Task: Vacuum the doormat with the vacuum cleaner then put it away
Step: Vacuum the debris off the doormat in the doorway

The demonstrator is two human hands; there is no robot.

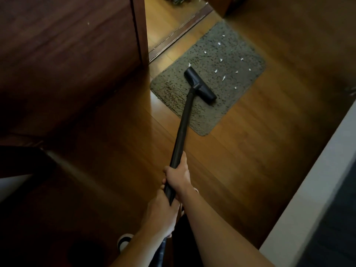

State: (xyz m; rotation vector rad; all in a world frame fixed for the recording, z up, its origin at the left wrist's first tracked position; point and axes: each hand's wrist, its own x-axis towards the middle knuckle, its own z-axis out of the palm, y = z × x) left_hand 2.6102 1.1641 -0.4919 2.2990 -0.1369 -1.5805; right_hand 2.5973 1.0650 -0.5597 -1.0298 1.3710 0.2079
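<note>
while the right hand (178, 177) grips the wand (183, 128), scraps (223, 78) dot the doormat (208, 116).

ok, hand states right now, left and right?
Left hand: grips the vacuum wand, nearest the body.
Right hand: grips the same wand, just ahead of the left.

**Vacuum wand** (183, 124), which I hold: a smooth black tube, matt, with a faint sheen along its length. **Floor nozzle** (200, 85): smooth black plastic, slightly glossier than the wand. **Doormat** (208, 116): matt grey-green cloth with a shaggy, rough pile. **Scraps** (223, 78) towards the doormat's far-right edge: white, thin and paper-like. **Floor** (250, 151): smooth varnished wood boards, glossy where light reflects beside the doormat's near-left corner. **Door** (67, 45): dark wood with visible grain and a satin finish. **Ledge** (308, 189) at my right: white, smooth and matt.
</note>
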